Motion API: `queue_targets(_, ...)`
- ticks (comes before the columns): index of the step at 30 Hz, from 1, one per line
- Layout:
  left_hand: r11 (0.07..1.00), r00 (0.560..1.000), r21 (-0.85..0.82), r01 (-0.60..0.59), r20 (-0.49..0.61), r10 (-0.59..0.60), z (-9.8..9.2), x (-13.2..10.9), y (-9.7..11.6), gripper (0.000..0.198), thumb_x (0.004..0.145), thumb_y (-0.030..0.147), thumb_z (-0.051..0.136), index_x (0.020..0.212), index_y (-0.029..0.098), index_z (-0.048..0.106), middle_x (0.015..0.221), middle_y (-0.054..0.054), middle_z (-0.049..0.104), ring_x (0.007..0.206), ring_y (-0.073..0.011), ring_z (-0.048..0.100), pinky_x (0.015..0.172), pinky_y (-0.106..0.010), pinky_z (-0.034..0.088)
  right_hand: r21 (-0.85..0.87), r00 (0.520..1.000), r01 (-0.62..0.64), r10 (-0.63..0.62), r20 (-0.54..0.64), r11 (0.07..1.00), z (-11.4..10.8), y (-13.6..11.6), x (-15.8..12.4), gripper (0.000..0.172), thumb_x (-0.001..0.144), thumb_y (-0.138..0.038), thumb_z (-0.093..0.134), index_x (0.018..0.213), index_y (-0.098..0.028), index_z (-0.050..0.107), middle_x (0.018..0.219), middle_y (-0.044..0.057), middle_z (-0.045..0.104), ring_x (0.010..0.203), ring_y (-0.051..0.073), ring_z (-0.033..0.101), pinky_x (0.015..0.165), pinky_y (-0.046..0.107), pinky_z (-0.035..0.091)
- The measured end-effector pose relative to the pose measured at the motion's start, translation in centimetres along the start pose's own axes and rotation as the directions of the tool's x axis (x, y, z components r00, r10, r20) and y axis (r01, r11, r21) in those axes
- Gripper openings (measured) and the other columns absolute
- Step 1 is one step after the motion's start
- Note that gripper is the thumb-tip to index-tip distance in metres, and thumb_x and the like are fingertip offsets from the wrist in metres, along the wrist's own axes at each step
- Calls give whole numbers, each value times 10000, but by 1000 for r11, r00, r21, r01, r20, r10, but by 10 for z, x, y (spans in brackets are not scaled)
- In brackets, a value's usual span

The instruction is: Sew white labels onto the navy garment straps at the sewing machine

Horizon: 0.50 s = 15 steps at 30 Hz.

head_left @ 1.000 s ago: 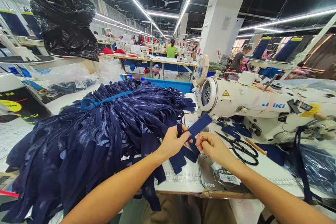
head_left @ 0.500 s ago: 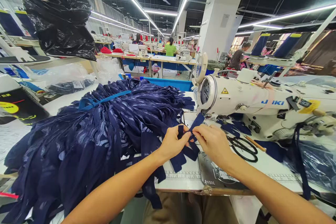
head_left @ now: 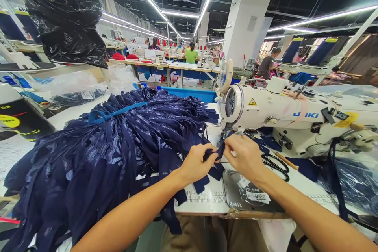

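Observation:
My left hand (head_left: 196, 163) and my right hand (head_left: 245, 156) pinch a small navy fabric strip (head_left: 217, 152) between them, just in front of the needle end of a white sewing machine (head_left: 283, 116). Both hands are closed on the strip, which is folded between the fingertips. A large heap of navy lace-and-strap pieces (head_left: 112, 145) lies to the left, its loose ends reaching under my left hand. It is tied with a blue band (head_left: 118, 112).
Black scissors (head_left: 274, 163) lie right of my right hand on the white table (head_left: 206, 199). A clear bag of dark cloth (head_left: 354, 181) sits far right. A black plastic bag (head_left: 65, 12) hangs upper left. Other workers sit at distant tables.
The strip stood up long from my left hand; my right hand has come in and folded it, and both hands have moved up toward the machine's needle end.

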<state>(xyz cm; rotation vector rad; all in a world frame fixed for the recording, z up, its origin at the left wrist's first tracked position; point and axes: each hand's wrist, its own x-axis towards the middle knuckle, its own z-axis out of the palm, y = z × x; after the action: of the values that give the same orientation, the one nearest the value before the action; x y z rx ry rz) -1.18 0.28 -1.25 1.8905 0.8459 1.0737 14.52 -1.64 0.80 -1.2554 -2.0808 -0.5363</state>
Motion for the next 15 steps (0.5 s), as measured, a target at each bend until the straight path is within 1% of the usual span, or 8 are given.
queue_targets(1,993,998,-102,58,18,-56,0,1,1,106,743,239,499,685,163,545,564,-4,593,489,-108,526,520,-218,409,89,994,-107,106,18,990,0,4,-3,166,742,-132,406,595,-183,466,528,-18,446,487,109,359,528,252,253)
queue_targets(3,948,989,-281,148,66,-135,0,3,2,155,737,287,522,675,145,525,583,-17,614,462,-98,521,500,-216,414,277,949,-312,287,129,909,-1,11,-8,129,743,-177,420,619,-192,452,510,-38,410,473,103,351,499,240,256)
queue_targets(5,903,982,-387,185,101,-158,-1,5,3,211,720,336,553,670,134,517,585,-23,619,447,-89,515,491,-211,412,444,878,-475,377,294,760,-1,12,-12,180,774,-249,410,605,-196,438,497,-46,390,453,97,337,471,237,252)
queue_targets(7,882,981,-432,189,113,-155,-2,7,3,254,706,373,573,672,127,518,577,-22,618,441,-83,513,491,-208,410,572,804,-594,394,445,566,1,10,-13,276,805,-355,398,586,-193,445,486,-44,403,437,94,335,460,240,261)
queue_targets(9,876,981,-443,188,119,-151,-3,8,2,281,699,398,582,674,125,517,579,-22,620,440,-81,516,491,-206,409,655,749,-660,396,531,369,3,7,-12,334,795,-446,422,589,-188,468,451,-47,412,422,91,340,469,244,283)
queue_targets(11,875,981,-447,187,129,-144,-3,7,1,295,697,412,583,671,127,509,575,-19,617,434,-79,516,484,-204,405,705,723,-671,414,554,228,5,4,-10,348,756,-485,484,583,-183,484,407,-59,398,413,86,338,482,245,294)
queue_targets(13,879,981,-439,186,131,-142,-3,7,0,294,701,410,580,667,130,500,566,-16,614,426,-78,514,475,-201,401,736,710,-661,438,551,146,7,2,-8,344,714,-487,544,571,-179,497,404,-61,407,413,80,334,481,242,289)
queue_targets(15,888,981,-418,191,104,-163,-2,7,-1,274,712,388,569,655,133,487,548,-11,608,415,-76,509,464,-197,397,749,706,-653,448,548,114,8,0,-8,342,689,-484,574,559,-175,508,416,-55,426,412,77,335,475,242,281)
